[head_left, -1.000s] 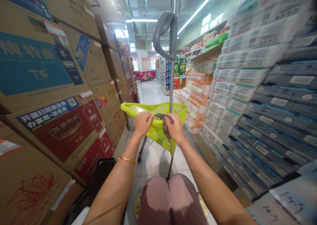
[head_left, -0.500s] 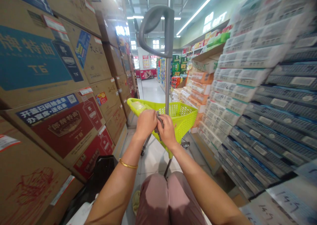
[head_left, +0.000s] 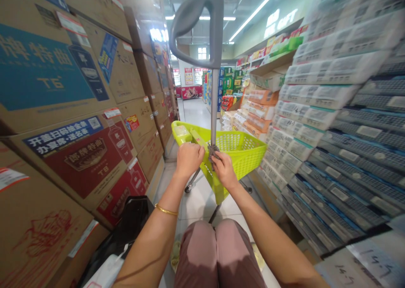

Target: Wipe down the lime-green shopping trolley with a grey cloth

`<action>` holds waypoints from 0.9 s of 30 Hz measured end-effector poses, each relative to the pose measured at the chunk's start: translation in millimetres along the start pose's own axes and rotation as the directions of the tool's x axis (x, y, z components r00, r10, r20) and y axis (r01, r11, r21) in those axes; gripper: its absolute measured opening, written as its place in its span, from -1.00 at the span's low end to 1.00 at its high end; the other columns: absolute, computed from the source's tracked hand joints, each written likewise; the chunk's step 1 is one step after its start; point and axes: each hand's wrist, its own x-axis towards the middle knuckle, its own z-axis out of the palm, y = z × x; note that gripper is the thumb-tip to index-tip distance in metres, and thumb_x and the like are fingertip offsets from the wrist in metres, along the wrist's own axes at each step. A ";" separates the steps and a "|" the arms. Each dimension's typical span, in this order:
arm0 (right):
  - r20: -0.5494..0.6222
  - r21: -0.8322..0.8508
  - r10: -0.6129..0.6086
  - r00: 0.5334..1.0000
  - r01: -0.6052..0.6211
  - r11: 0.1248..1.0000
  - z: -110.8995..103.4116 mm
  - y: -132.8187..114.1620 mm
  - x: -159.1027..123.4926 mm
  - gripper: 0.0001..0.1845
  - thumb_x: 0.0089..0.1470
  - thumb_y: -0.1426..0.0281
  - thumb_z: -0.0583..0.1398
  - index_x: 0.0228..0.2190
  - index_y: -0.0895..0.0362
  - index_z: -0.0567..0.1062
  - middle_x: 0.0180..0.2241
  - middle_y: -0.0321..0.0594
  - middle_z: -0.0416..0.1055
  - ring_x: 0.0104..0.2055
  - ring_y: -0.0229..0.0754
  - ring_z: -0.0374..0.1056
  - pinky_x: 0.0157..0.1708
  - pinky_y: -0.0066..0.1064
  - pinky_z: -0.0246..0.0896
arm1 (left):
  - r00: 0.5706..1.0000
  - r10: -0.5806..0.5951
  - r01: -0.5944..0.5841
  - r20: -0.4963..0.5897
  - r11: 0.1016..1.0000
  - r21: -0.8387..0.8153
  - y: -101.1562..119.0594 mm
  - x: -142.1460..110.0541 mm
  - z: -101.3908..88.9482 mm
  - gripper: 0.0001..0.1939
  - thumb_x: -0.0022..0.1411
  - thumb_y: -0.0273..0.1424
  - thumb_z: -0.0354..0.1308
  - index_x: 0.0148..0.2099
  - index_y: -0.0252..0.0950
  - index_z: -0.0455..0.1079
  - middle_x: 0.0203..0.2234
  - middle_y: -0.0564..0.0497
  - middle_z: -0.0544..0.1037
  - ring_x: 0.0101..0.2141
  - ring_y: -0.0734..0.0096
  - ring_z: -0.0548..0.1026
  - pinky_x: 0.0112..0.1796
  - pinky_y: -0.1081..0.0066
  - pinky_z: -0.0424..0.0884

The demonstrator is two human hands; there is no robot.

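My right hand [head_left: 225, 169] is closed on a crumpled grey cloth [head_left: 213, 153], which bunches up in front of the lower part of the grey metal pole [head_left: 215, 106]. Whether the cloth touches the pole I cannot tell. My left hand [head_left: 190, 158] is a closed fist, apart from the cloth and in front of the near left side of a lime-green shopping basket [head_left: 245, 150]. Anything inside that fist is hidden. The basket belongs to a wheeled cart, and a grey loop handle [head_left: 218, 30] tops its pole. A gold bracelet circles my left wrist.
Stacked cardboard cartons [head_left: 123, 123] wall the left side. On the right stand piled white paper packs [head_left: 297, 110] and grey-blue checked packs [head_left: 351, 153]. A black bag [head_left: 126, 220] lies low at left. A tiled aisle [head_left: 196, 112] runs on past the cart.
My hands have moved apart: the right keeps the grey cloth, while the left is off it, to its left. The cart appears slightly further right in view.
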 end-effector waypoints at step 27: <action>-0.086 0.035 0.131 0.988 -0.128 0.991 4.3 -61.6 58.7 -0.66 0.24 0.21 -0.08 -0.16 0.06 0.39 -0.09 -0.14 0.36 0.04 -0.10 0.16 0.11 -0.07 -0.02 | 0.993 0.017 -0.048 -0.113 0.959 -0.279 -13.0 -3.5 11.4 -0.18 0.28 -0.03 -0.65 0.03 -0.40 0.31 -0.35 -0.15 0.52 -0.30 0.29 0.45 -0.24 0.34 0.23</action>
